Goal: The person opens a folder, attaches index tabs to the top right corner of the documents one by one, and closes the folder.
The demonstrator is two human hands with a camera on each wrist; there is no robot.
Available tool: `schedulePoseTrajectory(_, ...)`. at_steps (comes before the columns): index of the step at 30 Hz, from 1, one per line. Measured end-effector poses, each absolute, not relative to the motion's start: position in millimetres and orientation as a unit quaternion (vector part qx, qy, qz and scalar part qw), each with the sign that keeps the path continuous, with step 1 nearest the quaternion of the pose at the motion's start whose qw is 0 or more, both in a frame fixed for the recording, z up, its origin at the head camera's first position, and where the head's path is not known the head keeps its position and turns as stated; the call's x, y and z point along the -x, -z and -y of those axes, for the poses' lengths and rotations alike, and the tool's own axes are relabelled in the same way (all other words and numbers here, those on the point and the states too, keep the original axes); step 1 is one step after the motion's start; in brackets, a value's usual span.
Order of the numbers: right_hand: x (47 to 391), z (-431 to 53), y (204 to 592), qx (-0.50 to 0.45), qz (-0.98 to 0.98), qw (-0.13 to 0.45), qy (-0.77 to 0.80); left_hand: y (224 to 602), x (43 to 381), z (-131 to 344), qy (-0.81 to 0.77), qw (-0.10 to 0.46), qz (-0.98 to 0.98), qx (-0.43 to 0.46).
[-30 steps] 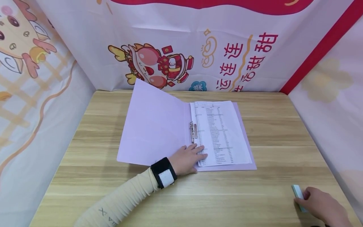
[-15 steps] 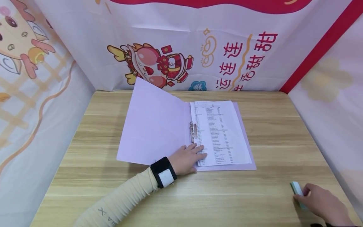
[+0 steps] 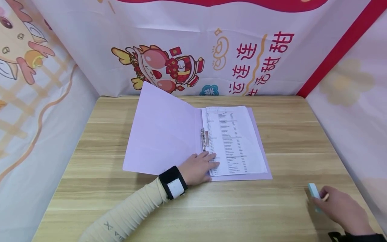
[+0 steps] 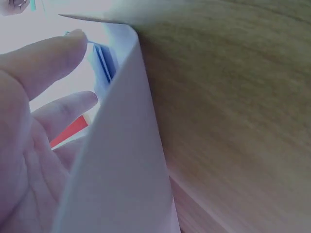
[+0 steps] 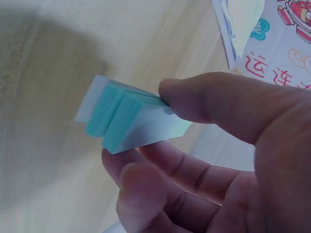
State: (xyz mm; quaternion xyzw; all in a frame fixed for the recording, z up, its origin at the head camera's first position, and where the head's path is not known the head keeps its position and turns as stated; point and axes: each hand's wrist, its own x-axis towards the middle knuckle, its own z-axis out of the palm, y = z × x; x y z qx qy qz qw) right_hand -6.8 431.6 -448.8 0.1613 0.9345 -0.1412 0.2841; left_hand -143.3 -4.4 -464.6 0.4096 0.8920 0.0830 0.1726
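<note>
A light purple folder point(image 3: 164, 132) lies spread out on the wooden table, its left cover tilted up. Printed sheets point(image 3: 242, 148) rest on its right side beside a metal clip point(image 3: 203, 139) at the spine. My left hand point(image 3: 196, 169) rests at the lower spine, fingers spread over the sheets' lower left corner. In the left wrist view the folder's cover point(image 4: 116, 131) hides part of that hand. At the table's right, my right hand point(image 3: 341, 206) pinches a pale teal sticky-note pad point(image 5: 131, 116) between thumb and fingers. Two thick layers show at the pad's end.
The wooden table point(image 3: 287, 141) carries the folder at its middle. A printed cloth point(image 3: 181, 30) with cartoon figures and red characters hangs behind the table. More cloth point(image 3: 359, 134) closes off the right side, and a patterned cloth point(image 3: 45, 111) the left.
My right hand has lifted the teal sticky-note pad and moved slightly up and away from the table's front. My left hand stays on the folder. The head view has shifted slightly.
</note>
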Motion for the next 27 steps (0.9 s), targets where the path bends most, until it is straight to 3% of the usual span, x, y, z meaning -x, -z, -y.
schedulePoseTrajectory(8, 19, -414, 434, -0.120, -0.954, 0.228, 0.152, 462, 147, 4, -0.100, 0.150, -0.895, -0.407)
schedulePoseTrajectory(19, 27, -370, 410, -0.035, -0.988, 0.067, 0.132, 454, 144, 1, -0.116, 0.108, -0.899, -0.407)
schedulePoseTrajectory(27, 41, -332, 400, 0.024, -0.993, 0.006, 0.114, 438, 135, -8, -0.154, 0.073, -0.895, -0.413)
